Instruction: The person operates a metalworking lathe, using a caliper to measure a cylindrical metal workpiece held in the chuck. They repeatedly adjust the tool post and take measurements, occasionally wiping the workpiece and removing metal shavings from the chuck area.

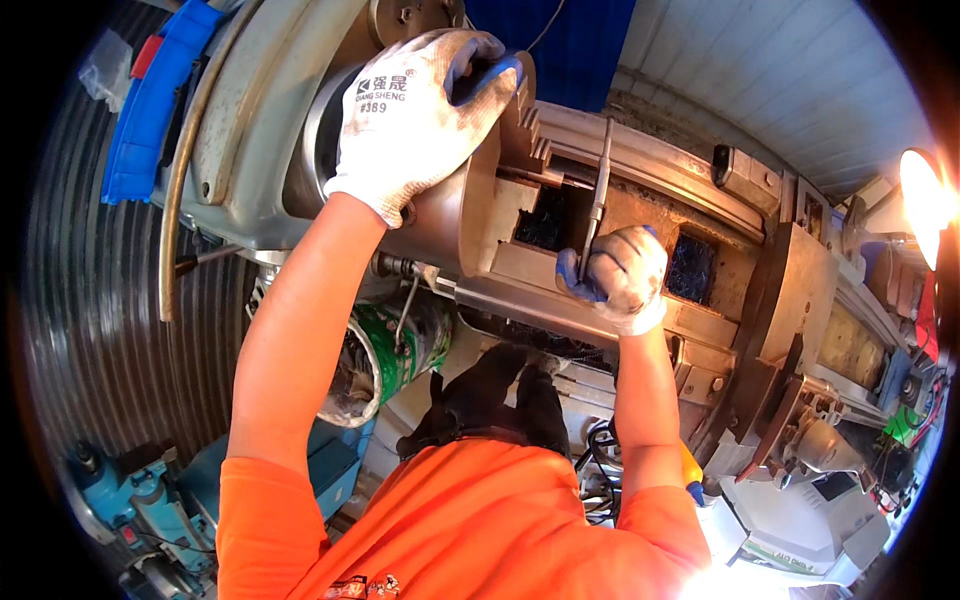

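My left hand (415,115), in a white work glove with a blue palm, lies over the top of a lathe chuck (440,215). Its fingers and thumb curl at the chuck's rim beside a stepped jaw (525,135); what the fingertips touch is partly hidden. My right hand (625,275), gloved alike and soiled, is closed around the lower part of a thin metal rod tool (601,185) with a thicker middle section. The rod stands nearly upright in the picture, above the lathe bed (680,210) and to the right of the jaws.
The grey headstock (250,130) is at left, with a blue tray (155,110) beyond it. The carriage (790,290) crosses the bed at right, near a glaring lamp (925,200). Below the chuck are a green bucket (410,340) and a teal power tool (150,510).
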A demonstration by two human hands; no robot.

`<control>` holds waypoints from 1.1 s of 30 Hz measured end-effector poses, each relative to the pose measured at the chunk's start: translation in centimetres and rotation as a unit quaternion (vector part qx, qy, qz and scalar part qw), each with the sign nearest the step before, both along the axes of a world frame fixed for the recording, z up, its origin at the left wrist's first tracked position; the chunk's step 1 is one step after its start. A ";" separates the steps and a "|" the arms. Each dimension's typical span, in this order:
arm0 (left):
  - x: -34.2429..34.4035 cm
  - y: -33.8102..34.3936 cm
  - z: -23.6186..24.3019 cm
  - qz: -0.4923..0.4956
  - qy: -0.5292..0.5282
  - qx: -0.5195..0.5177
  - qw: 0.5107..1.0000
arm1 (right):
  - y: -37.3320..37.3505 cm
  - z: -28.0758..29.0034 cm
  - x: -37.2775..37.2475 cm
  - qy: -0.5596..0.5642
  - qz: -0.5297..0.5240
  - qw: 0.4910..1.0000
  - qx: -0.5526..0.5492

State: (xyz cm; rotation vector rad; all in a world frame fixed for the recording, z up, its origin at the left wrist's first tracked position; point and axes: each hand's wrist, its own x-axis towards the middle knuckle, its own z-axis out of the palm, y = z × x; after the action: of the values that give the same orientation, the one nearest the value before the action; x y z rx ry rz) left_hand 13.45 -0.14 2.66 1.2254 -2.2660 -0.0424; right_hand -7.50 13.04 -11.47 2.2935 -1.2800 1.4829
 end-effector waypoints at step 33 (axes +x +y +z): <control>-0.2 0.5 0.3 0.017 -0.011 0.007 1.000 | -6.8 3.2 -0.5 -0.360 0.035 0.691 0.625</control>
State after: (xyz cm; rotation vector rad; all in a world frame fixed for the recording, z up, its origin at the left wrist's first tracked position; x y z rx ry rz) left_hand 13.23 0.35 2.97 1.2758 -2.2662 -0.0322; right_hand -8.05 6.23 -8.27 2.2296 -3.3013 1.9402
